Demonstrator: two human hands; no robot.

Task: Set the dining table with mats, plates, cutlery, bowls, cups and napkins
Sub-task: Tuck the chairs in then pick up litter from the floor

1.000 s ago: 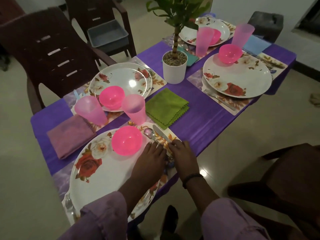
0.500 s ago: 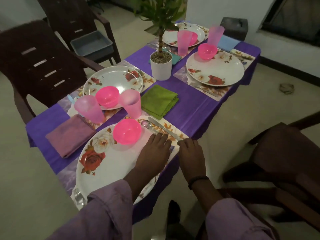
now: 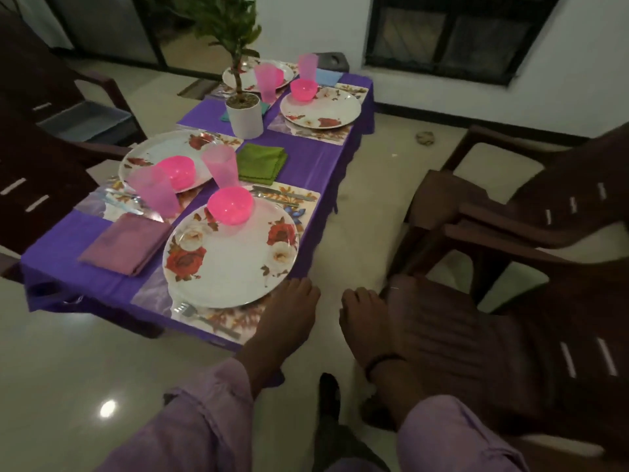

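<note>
The nearest floral plate (image 3: 235,267) lies on a patterned mat (image 3: 299,202), with a pink bowl (image 3: 230,204) on its far part. A fork (image 3: 204,318) lies at the plate's near side; a knife and spoon (image 3: 282,195) lie at its far side. A pink cup (image 3: 221,165) and a green napkin (image 3: 260,158) stand beyond, a mauve napkin (image 3: 127,241) to the left. My left hand (image 3: 289,311) hovers at the table's near corner by the plate rim, fingers relaxed, holding nothing. Held off the table over the floor, my right hand (image 3: 366,321) is empty too.
Three more place settings with plates, pink bowls and cups fill the purple-clothed table (image 3: 306,158). A potted plant (image 3: 243,114) stands mid-table. Dark chairs stand close on the right (image 3: 510,267) and on the left (image 3: 41,131), one holding a grey tub (image 3: 83,122).
Both hands have drawn back from the cutlery and plate at the nearest setting to the table's corner and beyond. My view has pulled back and swung right.
</note>
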